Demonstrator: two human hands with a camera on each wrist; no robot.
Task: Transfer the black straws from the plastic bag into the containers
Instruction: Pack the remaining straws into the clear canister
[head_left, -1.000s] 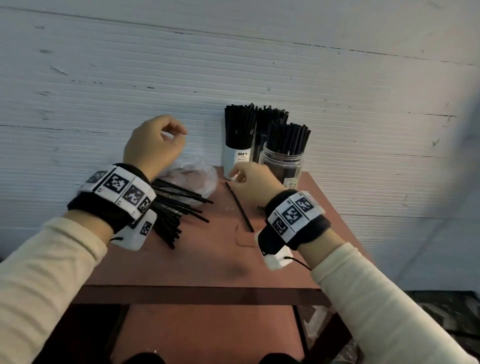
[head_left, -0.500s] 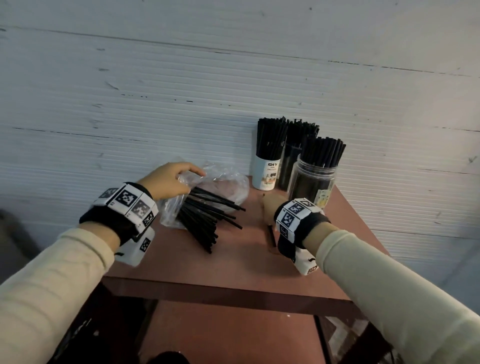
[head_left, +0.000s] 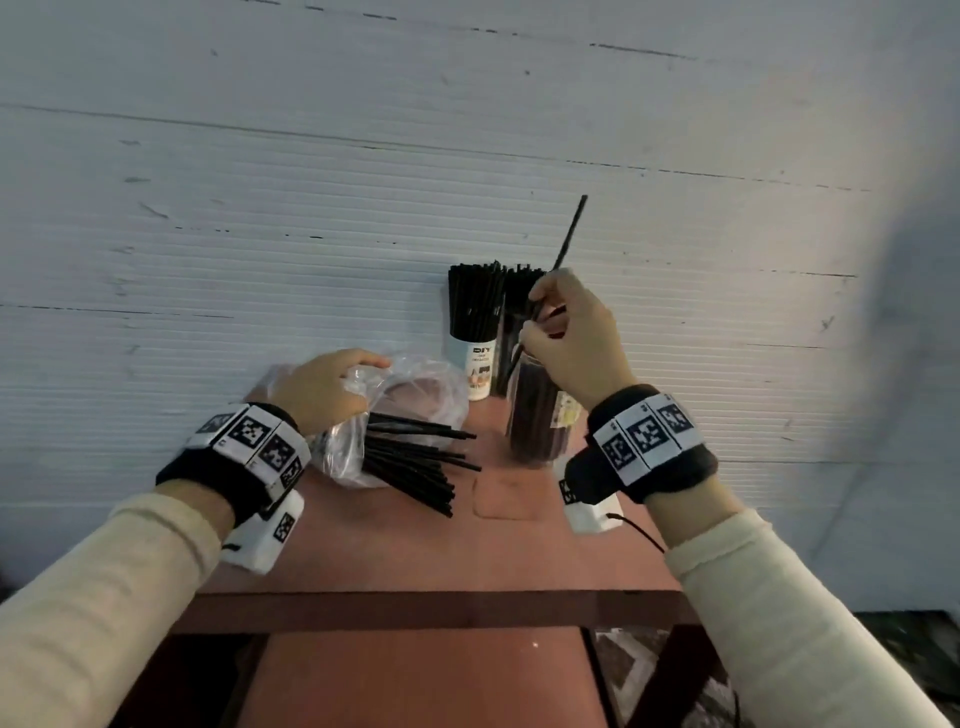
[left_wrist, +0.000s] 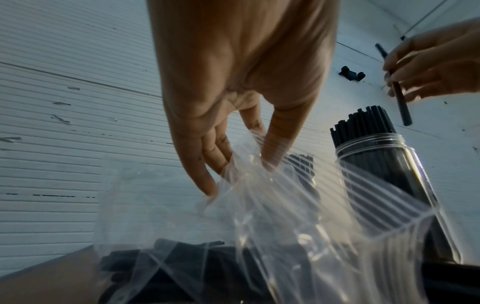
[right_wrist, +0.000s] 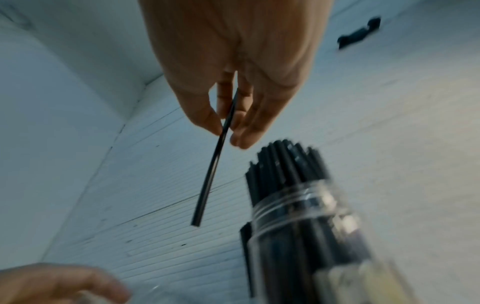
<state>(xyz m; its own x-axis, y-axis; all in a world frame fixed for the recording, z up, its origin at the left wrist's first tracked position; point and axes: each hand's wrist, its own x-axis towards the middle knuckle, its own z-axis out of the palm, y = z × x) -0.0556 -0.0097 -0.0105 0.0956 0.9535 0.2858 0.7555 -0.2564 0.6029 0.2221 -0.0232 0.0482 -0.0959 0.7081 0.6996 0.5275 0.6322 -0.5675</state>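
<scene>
Right hand (head_left: 574, 340) is pinching one black straw (right_wrist: 214, 158) above the clear jar (left_wrist: 389, 185) of straws. Left hand (head_left: 322, 389) is gripping the plastic bag (head_left: 415, 384) mouth on the desk (head_left: 467, 551).

Straw (head_left: 570, 234) now lifted off table (head_left: 415, 545)

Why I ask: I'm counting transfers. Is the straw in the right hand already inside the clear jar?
No: the right hand pinches the straw in the air beside the clear jar.

A white ribbed wall (head_left: 311, 182) with scuffs fills twelve o'clock; a reddish-brown counter (head_left: 426, 551) stands against it, dim floor (head_left: 893, 639) at four.
</scene>
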